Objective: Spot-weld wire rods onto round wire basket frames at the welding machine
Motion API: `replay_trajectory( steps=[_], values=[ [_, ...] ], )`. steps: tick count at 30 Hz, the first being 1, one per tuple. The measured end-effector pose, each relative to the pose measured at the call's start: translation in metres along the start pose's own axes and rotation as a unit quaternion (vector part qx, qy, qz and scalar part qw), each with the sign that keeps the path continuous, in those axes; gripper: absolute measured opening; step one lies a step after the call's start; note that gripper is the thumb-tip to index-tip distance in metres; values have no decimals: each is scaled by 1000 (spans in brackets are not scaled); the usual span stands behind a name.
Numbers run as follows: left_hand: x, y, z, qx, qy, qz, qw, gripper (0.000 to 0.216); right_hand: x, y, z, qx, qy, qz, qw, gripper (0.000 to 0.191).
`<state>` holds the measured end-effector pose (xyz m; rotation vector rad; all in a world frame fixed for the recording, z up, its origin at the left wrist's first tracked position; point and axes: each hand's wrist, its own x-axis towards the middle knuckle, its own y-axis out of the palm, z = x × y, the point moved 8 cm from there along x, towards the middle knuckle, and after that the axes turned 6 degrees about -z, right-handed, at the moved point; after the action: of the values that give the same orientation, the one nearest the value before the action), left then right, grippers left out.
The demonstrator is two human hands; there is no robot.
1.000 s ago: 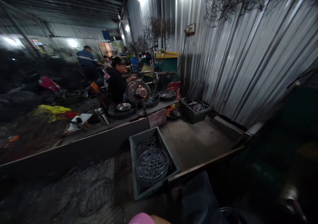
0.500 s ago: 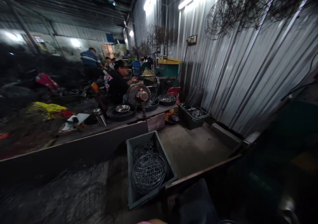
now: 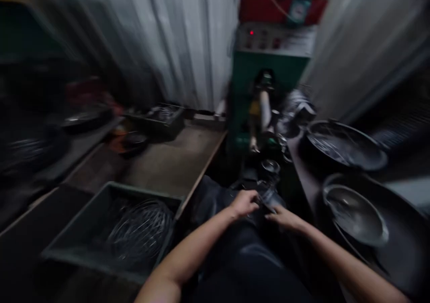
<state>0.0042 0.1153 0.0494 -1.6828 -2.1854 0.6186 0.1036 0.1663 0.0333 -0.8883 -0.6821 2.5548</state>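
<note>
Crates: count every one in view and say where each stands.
2. The large crate, holding round wire racks, stands left of the left hand; a smaller crate stands farther back, near the corrugated wall. Darkness and blur may hide others.

On my remote feed I cannot tell whether the bare left hand (image 3: 246, 203) and bare right hand (image 3: 285, 218) grip the blurred greyish object (image 3: 268, 198) between them; both forearms run off the bottom edge; I cannot read the white control panel's (image 3: 295, 44) markings; the round wire racks (image 3: 143, 230) smear together; the wide black metal pan (image 3: 401, 244) meets the right edge, cut off.
</note>
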Motion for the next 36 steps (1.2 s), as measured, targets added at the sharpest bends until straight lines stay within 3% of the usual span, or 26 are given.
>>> replay_trajectory(
  steps=[2, 4, 9, 11, 18, 25, 36],
  values=[
    [3, 2, 2, -12, 8, 12, 1000, 9, -17, 3, -25, 30, 41, 6, 999, 25],
    [2, 6, 2, -15, 9, 18, 1000, 7, -16, 6, -32, 43, 38, 4, 998, 24],
    [-3, 17, 2, 6, 9, 34, 999, 3, -4, 11, -39, -41, 1, -122, 992, 13],
    [-4, 19, 2, 10, 8, 37, 999, 4, -4, 15, -42, -53, -9, -142, 988, 15],
    [-7, 22, 0, 4, 6, 44, 999, 3, -13, 13, -45, -65, -23, -109, 992, 32],
    [-11, 32, 7, 3, -4, 39, 999, 3, -12, 20, -53, -63, -15, -137, 988, 25],
    [-25, 12, 22, -54, -6, 9, 999, 5, 1, 34, -40, -55, -55, -159, 984, 10]
  ],
)
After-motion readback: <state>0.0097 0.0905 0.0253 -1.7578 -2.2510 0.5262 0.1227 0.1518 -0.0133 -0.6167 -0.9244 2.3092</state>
